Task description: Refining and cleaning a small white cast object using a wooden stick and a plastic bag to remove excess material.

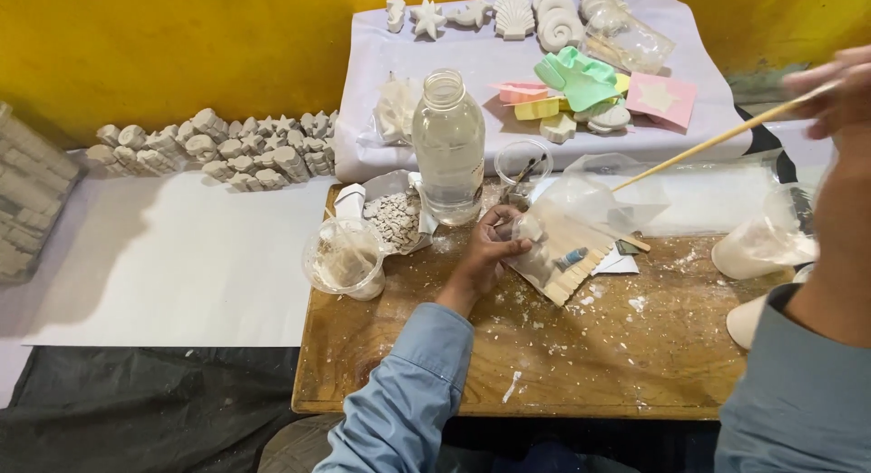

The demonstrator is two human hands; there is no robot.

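Yellow wall behind, a powder-spattered wooden bench (544,364) is seen. Many white casts (218,146) are already laid out (finished, it seems). A clear plastic bag (581,205) is gripped by the left hand (490,251), fingers closed on it; a thin stick (717,137) is pinched in the raised right hand (839,87), its tip inside the bag, so filling appears unfinished.

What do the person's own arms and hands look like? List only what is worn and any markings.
Both arms wear long light blue sleeves of plain cloth reaching the wrists. The left hand and right hand are bare: no gloves or rings show. The right hand is blurred, so fine detail is unclear.
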